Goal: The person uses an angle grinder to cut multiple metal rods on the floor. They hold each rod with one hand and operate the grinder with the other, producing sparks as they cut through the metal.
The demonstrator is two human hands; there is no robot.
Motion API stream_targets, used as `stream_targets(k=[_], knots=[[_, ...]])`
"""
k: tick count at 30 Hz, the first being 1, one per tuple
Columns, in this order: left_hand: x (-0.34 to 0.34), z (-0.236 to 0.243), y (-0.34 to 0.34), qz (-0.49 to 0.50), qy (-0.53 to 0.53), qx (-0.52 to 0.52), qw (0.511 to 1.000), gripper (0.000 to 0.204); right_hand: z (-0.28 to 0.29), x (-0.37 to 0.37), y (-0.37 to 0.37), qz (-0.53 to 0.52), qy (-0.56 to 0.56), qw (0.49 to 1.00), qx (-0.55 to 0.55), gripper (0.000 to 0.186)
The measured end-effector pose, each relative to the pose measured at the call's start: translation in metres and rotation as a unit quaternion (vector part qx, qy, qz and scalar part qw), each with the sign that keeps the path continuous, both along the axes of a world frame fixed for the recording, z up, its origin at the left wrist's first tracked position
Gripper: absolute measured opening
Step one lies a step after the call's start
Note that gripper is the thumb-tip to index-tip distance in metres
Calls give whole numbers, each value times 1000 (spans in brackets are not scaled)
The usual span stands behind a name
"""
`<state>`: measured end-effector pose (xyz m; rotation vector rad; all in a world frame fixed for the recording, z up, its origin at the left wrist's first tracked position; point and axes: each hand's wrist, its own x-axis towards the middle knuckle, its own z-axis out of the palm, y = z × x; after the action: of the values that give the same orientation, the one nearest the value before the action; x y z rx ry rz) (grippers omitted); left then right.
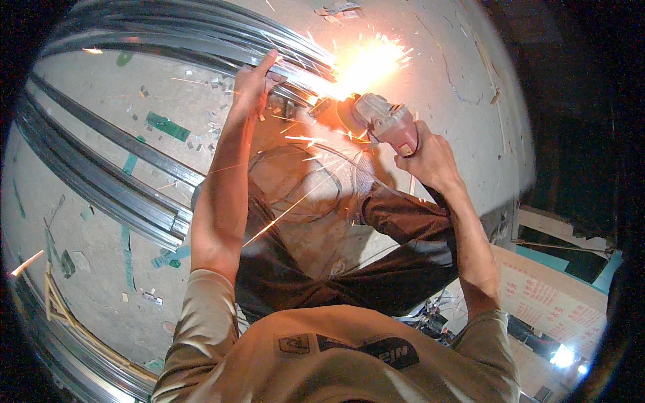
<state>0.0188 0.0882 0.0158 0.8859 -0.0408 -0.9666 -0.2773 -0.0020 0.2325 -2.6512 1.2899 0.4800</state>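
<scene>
Left hand [254,82] grasps long, shiny grey bars [208,41], right hand [433,160] grips a red-grey grinder [388,119], and far spark glare [369,66] hides the bars' right ends.

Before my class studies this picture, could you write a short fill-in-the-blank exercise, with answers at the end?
1. The hand holding the grinder is the person's ____ one.
2. The hand on the metal bars is the ____ one.
3. Glowing orange ____ fly near the grinder.
4. The big scrap by the left forearm is coloured ____.

Missing words: right; left; sparks; green.
</scene>
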Motion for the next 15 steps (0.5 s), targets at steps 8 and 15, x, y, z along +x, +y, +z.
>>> stream_targets(k=[8,15], knots=[[-3,2,3,-12,-44,51,998,34,0,2,0,6,12,1000,2,57],[-3,-3,-2,7,-13,3,1000,37,-1,-1,-1,47,-1,999,-12,49]])
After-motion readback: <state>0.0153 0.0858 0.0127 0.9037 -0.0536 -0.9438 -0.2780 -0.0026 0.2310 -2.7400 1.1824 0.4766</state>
